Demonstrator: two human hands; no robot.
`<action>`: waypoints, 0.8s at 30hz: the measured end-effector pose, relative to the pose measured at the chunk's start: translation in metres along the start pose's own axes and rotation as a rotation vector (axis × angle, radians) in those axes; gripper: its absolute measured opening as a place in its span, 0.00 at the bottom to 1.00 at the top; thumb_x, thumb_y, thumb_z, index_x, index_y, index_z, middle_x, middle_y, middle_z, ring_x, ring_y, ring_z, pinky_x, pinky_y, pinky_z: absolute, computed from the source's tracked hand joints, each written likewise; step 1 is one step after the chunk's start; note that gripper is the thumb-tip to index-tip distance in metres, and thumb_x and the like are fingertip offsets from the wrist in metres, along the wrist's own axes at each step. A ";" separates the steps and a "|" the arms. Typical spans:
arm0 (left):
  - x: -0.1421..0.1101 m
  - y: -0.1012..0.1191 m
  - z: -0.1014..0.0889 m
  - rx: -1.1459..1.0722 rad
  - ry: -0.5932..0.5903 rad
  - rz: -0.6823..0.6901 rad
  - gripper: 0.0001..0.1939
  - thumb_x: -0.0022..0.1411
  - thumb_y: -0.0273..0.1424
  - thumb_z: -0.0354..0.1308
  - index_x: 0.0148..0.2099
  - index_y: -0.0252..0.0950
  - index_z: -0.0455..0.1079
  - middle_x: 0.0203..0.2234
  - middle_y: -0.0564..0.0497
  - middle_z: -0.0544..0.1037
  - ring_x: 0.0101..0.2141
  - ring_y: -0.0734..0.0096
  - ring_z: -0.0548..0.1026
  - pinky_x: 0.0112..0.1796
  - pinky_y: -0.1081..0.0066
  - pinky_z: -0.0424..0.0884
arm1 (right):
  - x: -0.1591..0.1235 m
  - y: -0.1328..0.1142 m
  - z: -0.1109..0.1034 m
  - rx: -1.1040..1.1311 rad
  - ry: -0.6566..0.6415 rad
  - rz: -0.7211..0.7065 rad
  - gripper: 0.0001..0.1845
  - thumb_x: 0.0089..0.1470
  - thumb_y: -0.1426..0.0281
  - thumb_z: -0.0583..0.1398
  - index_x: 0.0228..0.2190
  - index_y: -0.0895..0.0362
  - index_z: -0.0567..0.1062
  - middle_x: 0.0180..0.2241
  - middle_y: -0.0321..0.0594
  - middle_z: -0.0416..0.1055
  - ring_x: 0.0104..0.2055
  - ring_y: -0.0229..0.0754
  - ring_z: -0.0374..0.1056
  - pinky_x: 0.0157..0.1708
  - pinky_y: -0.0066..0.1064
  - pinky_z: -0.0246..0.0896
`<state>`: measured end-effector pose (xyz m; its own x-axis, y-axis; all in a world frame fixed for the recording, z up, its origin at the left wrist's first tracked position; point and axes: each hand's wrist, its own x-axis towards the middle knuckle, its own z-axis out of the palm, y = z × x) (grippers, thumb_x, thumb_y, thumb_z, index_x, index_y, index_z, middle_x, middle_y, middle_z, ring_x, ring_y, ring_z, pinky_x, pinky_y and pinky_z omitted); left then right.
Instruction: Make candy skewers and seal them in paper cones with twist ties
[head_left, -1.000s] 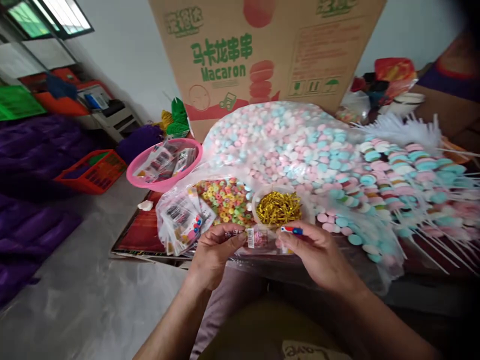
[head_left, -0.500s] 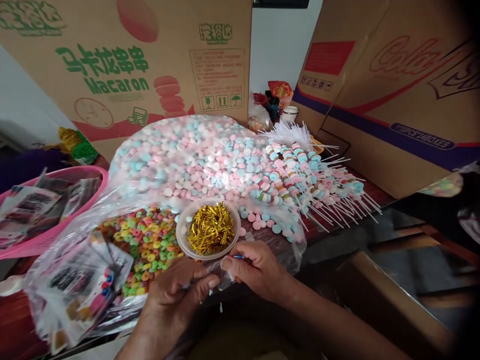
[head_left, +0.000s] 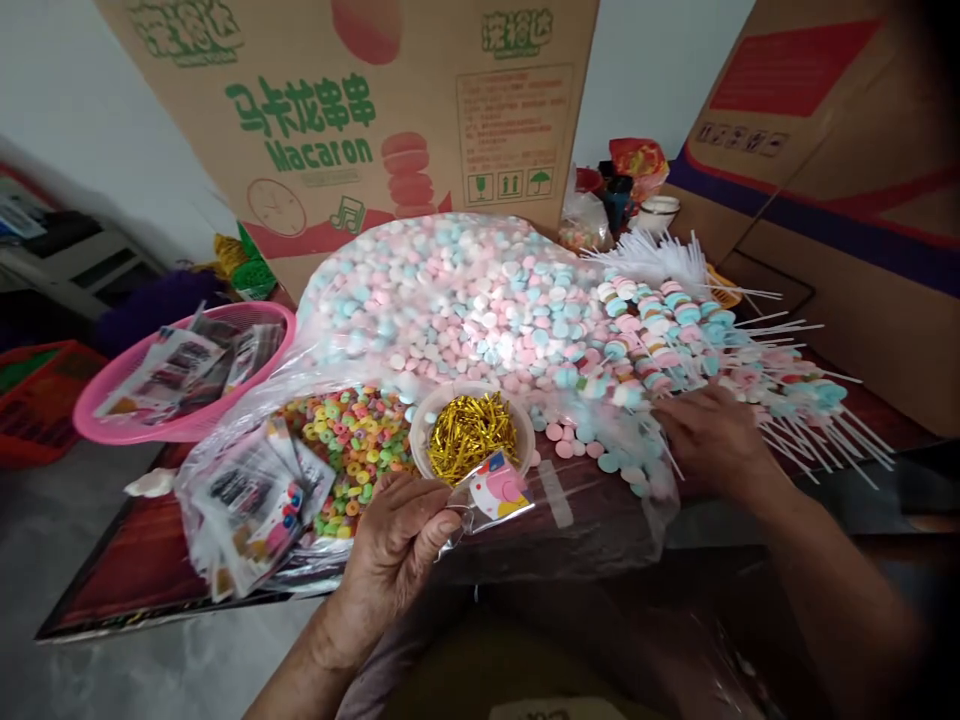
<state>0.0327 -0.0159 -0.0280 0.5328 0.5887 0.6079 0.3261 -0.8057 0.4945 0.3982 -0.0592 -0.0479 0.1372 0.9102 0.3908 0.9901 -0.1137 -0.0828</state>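
My left hand (head_left: pixel 409 535) pinches a small clear plastic bag (head_left: pixel 499 488) with a pink, yellow and blue print, in front of the bowl. My right hand (head_left: pixel 716 440) is over the near edge of the candy skewers (head_left: pixel 652 340) on white sticks, its fingertips by one stick; blur hides whether they grip it. Gold twist ties (head_left: pixel 474 435) fill a round plastic bowl (head_left: pixel 421 452) beyond my left hand. Coloured cereal rings (head_left: pixel 352 440) lie left of the bowl. Pink, blue and white candy discs (head_left: pixel 457 300) are heaped behind it, partly under clear plastic.
A pink basket (head_left: pixel 180 430) of printed bags stands at the left; more printed bags (head_left: pixel 255 505) lie on the plastic sheet. Bare white sticks (head_left: pixel 656 255) are bundled behind the skewers. Cardboard boxes (head_left: pixel 420 100) stand at the back and right. The table's front-left corner (head_left: pixel 56 625) shows.
My hands have parted. The right went from the front of the bowl out to the skewers on the right; the left now holds up the printed bag. The view has shifted left.
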 end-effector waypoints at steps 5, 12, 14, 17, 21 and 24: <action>-0.001 -0.006 -0.009 0.087 0.013 0.031 0.10 0.66 0.35 0.49 0.39 0.39 0.71 0.30 0.51 0.80 0.30 0.71 0.75 0.36 0.66 0.65 | -0.003 -0.017 -0.046 0.112 0.366 -0.278 0.13 0.59 0.65 0.52 0.36 0.59 0.74 0.31 0.45 0.76 0.33 0.42 0.72 0.34 0.29 0.65; -0.005 -0.007 -0.021 0.211 0.009 0.085 0.09 0.67 0.33 0.49 0.41 0.37 0.69 0.31 0.49 0.80 0.30 0.70 0.75 0.38 0.64 0.63 | -0.019 -0.067 -0.058 0.172 0.217 -0.566 0.12 0.58 0.76 0.51 0.43 0.57 0.69 0.34 0.45 0.75 0.34 0.40 0.73 0.34 0.27 0.68; -0.007 -0.007 -0.025 0.223 0.016 0.096 0.09 0.67 0.33 0.49 0.42 0.37 0.69 0.31 0.49 0.80 0.31 0.69 0.75 0.39 0.64 0.63 | -0.023 -0.066 -0.054 0.178 0.192 -0.587 0.15 0.57 0.77 0.52 0.46 0.55 0.69 0.34 0.45 0.75 0.34 0.40 0.73 0.33 0.28 0.68; -0.009 -0.008 -0.028 0.223 0.008 0.116 0.10 0.67 0.33 0.48 0.43 0.36 0.69 0.32 0.49 0.80 0.32 0.69 0.76 0.39 0.65 0.64 | -0.027 -0.059 -0.052 0.228 0.107 -0.608 0.21 0.55 0.78 0.52 0.49 0.52 0.68 0.36 0.43 0.75 0.35 0.40 0.73 0.33 0.27 0.68; -0.008 -0.009 -0.030 0.248 -0.039 0.152 0.09 0.66 0.33 0.50 0.44 0.35 0.68 0.31 0.48 0.80 0.30 0.70 0.77 0.35 0.68 0.64 | -0.028 -0.050 -0.057 0.214 0.063 -0.611 0.21 0.55 0.77 0.52 0.50 0.51 0.67 0.37 0.44 0.74 0.36 0.40 0.72 0.32 0.26 0.68; -0.006 -0.009 -0.031 0.277 -0.069 0.166 0.09 0.66 0.33 0.51 0.44 0.35 0.67 0.30 0.48 0.80 0.29 0.69 0.77 0.34 0.68 0.64 | -0.029 -0.049 -0.059 0.196 0.079 -0.579 0.18 0.57 0.75 0.51 0.48 0.52 0.68 0.38 0.45 0.73 0.36 0.40 0.72 0.33 0.27 0.68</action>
<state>0.0018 -0.0100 -0.0171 0.6448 0.4500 0.6179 0.4253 -0.8829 0.1992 0.3478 -0.1034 -0.0010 -0.4119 0.7692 0.4886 0.8814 0.4723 -0.0005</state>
